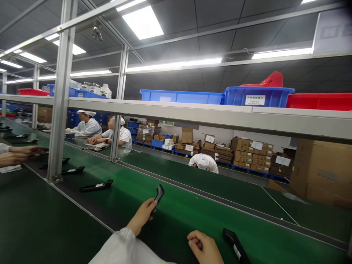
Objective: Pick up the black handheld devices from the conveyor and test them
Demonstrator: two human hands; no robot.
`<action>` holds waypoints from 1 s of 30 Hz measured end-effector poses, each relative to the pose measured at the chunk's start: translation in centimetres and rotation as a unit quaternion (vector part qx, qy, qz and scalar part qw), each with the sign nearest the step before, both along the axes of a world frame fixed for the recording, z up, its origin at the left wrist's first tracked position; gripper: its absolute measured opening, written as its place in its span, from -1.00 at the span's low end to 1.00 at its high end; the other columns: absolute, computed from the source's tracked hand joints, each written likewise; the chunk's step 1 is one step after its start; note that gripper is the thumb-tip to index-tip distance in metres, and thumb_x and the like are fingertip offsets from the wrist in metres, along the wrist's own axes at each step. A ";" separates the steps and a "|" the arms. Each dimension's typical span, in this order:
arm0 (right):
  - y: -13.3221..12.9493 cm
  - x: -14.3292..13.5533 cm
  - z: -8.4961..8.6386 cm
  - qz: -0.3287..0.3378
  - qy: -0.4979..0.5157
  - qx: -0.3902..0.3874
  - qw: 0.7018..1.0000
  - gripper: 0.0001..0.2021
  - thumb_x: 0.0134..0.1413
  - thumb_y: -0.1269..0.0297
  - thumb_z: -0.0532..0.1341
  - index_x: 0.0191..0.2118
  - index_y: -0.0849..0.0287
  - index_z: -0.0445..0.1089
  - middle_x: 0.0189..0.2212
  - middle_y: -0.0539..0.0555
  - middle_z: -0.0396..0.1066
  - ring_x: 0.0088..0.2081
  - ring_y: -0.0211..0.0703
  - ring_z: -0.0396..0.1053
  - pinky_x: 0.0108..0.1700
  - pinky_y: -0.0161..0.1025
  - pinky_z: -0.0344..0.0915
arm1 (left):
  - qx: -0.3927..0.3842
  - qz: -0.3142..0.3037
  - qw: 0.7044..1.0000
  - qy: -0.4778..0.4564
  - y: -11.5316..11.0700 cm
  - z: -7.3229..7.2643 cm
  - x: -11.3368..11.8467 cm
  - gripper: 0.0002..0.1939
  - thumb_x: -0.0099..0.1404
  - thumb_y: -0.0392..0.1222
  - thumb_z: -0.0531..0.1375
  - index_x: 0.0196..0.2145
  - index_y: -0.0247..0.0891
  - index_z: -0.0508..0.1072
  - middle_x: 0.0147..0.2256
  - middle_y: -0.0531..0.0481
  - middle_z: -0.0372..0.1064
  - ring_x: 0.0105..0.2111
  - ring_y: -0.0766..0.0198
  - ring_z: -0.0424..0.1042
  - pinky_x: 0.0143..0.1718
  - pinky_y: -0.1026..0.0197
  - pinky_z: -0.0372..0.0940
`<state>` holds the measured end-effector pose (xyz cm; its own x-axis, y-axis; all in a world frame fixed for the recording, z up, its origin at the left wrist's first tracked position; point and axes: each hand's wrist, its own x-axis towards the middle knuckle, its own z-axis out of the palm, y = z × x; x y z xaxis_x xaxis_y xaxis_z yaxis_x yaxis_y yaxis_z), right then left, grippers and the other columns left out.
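My left hand (143,214) is wrapped round the lower part of a black handheld device (159,193), whose angled head points up above the green belt (181,205). To the right, my right hand (205,246) hovers low over the belt with its fingers curled; whether anything is inside them is hidden. Just right of that hand lies another black device (235,245) with a white label. Farther left on the belt rests a similar labelled device (96,186), and a further one (73,170) lies beyond it.
A metal post (59,91) rises at the left, beside another person's hands (24,154). A long shelf (192,112) crosses above the belt, holding blue bins (181,97) and a red bin (319,101). Several people in white sit or bend beyond.
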<state>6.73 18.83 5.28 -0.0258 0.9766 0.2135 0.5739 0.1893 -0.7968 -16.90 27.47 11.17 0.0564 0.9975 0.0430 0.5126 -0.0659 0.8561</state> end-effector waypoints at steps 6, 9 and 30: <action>0.1 -1.0 0.2 -0.047 0.204 0.039 0.977 -0.59 -0.15 -0.12 0.15 -0.49 0.18 0.44 -0.66 0.00 0.29 -0.63 -0.27 0.18 -0.54 -0.32 0.14 | -0.178 -0.064 0.827 -0.529 -3.5 2.0 5.3 -0.68 0.24 -0.05 0.00 -0.17 -0.29 0.34 -0.38 -0.05 0.36 -0.52 0.36 0.32 -0.73 0.41 0.04; 0.1 -1.4 0.7 -0.057 0.272 0.045 0.960 -0.49 -0.24 -0.23 0.18 -0.49 0.20 0.45 -0.66 -0.01 0.27 -0.65 -0.31 0.15 -0.56 -0.32 0.12 | -0.209 -0.110 0.792 -0.563 -4.9 2.4 6.7 -0.65 0.22 -0.01 0.03 -0.18 -0.32 0.37 -0.43 -0.03 0.35 -0.57 0.38 0.28 -0.77 0.41 0.01; -1.7 -2.1 5.3 -0.048 0.444 -0.050 0.893 -0.43 -0.13 -0.23 0.13 -0.17 0.14 0.47 -0.33 0.12 0.43 -0.29 -0.06 0.34 -0.30 -0.24 0.31 | 0.070 -0.159 0.962 -0.211 -8.4 0.7 10.0 -0.44 0.14 0.01 0.14 0.07 -0.16 0.15 -0.09 -0.12 0.32 -0.13 0.12 0.32 -0.16 0.20 0.22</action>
